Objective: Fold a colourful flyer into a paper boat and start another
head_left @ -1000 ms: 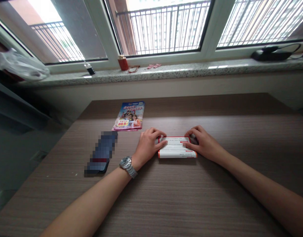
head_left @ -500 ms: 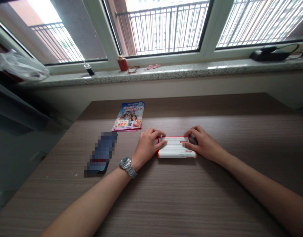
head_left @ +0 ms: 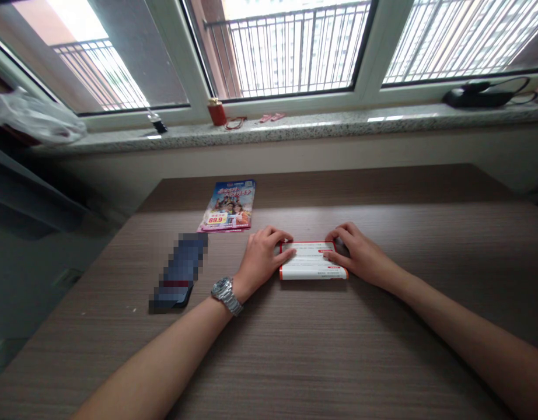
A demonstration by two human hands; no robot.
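A white folded leaflet (head_left: 310,265) with red-orange edges and lines of small print lies on the brown table, its near edge rounded like a fold. My left hand (head_left: 261,256), with a metal watch on the wrist, grips its left end, thumb on top and fingers curled at the far corner. At the opposite end, my right hand (head_left: 359,254) pinches the right side in the same way. Beyond my left hand rests a stack of colourful flyers (head_left: 229,207), the top one marked 89.9.
A dark, pixelated phone-like object (head_left: 179,274) lies left of my left forearm. On the granite windowsill (head_left: 321,128) stand a red gold-capped container (head_left: 216,112), a small black-ended item (head_left: 157,122), a plastic bag (head_left: 37,116) and a black power strip (head_left: 479,95).
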